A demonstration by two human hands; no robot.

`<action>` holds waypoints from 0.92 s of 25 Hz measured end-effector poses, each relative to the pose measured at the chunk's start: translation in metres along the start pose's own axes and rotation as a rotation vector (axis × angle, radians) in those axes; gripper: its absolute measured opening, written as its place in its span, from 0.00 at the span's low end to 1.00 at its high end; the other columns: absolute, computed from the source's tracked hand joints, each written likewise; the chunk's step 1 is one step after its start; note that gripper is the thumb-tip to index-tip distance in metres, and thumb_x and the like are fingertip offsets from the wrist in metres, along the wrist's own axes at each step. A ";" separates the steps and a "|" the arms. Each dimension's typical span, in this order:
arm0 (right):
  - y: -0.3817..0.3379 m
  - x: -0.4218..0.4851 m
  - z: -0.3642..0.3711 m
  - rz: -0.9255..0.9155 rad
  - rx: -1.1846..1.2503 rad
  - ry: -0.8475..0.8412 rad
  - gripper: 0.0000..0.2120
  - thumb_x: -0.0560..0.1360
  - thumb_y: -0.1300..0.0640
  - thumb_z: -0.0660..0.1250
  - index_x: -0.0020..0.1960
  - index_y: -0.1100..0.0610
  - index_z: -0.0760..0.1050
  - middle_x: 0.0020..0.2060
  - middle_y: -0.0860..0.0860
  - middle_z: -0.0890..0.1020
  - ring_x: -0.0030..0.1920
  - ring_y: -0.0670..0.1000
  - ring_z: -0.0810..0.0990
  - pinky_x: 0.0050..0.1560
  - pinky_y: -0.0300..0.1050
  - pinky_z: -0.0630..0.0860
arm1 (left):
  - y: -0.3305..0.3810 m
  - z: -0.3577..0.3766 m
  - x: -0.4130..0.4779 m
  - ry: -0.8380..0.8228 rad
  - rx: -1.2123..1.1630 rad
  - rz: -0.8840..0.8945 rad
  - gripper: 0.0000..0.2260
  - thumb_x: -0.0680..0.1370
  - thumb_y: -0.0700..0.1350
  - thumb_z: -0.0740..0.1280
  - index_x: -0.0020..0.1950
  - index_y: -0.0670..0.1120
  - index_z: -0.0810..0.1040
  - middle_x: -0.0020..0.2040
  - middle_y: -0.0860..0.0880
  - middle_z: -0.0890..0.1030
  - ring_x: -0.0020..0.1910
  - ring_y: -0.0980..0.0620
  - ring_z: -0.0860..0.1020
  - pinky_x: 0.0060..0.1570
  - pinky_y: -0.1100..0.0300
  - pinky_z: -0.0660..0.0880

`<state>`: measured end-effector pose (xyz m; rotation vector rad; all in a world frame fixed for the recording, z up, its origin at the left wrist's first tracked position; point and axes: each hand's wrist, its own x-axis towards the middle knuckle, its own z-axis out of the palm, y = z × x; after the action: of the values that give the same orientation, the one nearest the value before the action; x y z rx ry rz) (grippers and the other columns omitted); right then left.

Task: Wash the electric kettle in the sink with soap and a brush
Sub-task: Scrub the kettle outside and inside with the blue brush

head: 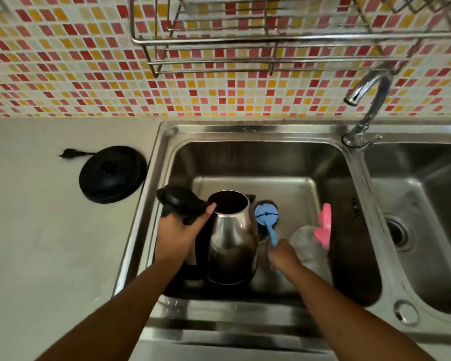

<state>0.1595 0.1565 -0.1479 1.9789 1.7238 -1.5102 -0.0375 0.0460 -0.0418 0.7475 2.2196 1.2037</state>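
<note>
A steel electric kettle (232,238) stands upright in the left basin of the sink (271,162), its black lid flipped open to the left. My left hand (177,235) grips the kettle's black handle, thumb near the rim. Just right of the kettle my right hand (284,256) holds the handle of a blue brush (266,214), whose round head lies over the drain. A clear soap bottle with a pink cap (323,225) lies against the basin's right wall, beside my right hand.
The kettle's black base (112,174) with its plug sits on the grey counter left of the sink. A chrome tap (367,100) rises between the two basins, its spout turned left. A wire rack (271,40) hangs on the tiled wall above.
</note>
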 end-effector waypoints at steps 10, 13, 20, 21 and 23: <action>-0.072 -0.154 -0.071 -0.801 0.166 0.462 0.11 0.78 0.58 0.66 0.59 0.55 0.79 0.39 0.45 0.81 0.37 0.42 0.77 0.47 0.19 0.64 | 0.076 -0.031 0.010 0.085 -0.304 -0.130 0.14 0.70 0.63 0.71 0.37 0.56 0.71 0.41 0.49 0.82 0.42 0.51 0.79 0.51 0.58 0.75; -0.064 -0.170 -0.069 -0.899 0.000 0.472 0.16 0.77 0.50 0.63 0.62 0.51 0.78 0.40 0.50 0.85 0.38 0.48 0.80 0.46 0.31 0.70 | 0.089 -0.030 0.018 0.105 -0.359 -0.154 0.16 0.71 0.64 0.70 0.34 0.55 0.70 0.35 0.53 0.78 0.36 0.56 0.76 0.47 0.57 0.72; -0.083 -0.147 -0.088 -0.920 -0.065 0.696 0.24 0.74 0.43 0.56 0.66 0.49 0.76 0.32 0.57 0.83 0.30 0.57 0.81 0.33 0.55 0.79 | 0.111 -0.022 0.036 0.055 -0.361 -0.159 0.22 0.68 0.67 0.70 0.34 0.48 0.76 0.35 0.43 0.81 0.36 0.46 0.79 0.42 0.55 0.76; -0.080 -0.148 -0.083 -0.944 -0.142 0.714 0.23 0.75 0.44 0.57 0.66 0.48 0.76 0.30 0.56 0.82 0.28 0.57 0.80 0.33 0.55 0.79 | 0.113 -0.021 0.039 0.056 -0.378 -0.174 0.23 0.68 0.67 0.70 0.34 0.47 0.77 0.36 0.43 0.81 0.36 0.46 0.79 0.42 0.55 0.76; -0.064 -0.152 -0.081 -0.952 -0.239 0.710 0.20 0.75 0.46 0.59 0.65 0.45 0.76 0.27 0.54 0.81 0.28 0.58 0.80 0.39 0.58 0.79 | 0.115 -0.022 0.042 0.060 -0.406 -0.187 0.20 0.70 0.65 0.70 0.34 0.48 0.74 0.35 0.44 0.80 0.35 0.47 0.78 0.40 0.56 0.76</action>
<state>0.1773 0.1264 0.0323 1.7256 3.2584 -0.5983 -0.0561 0.1146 0.0607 0.3374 1.9453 1.5270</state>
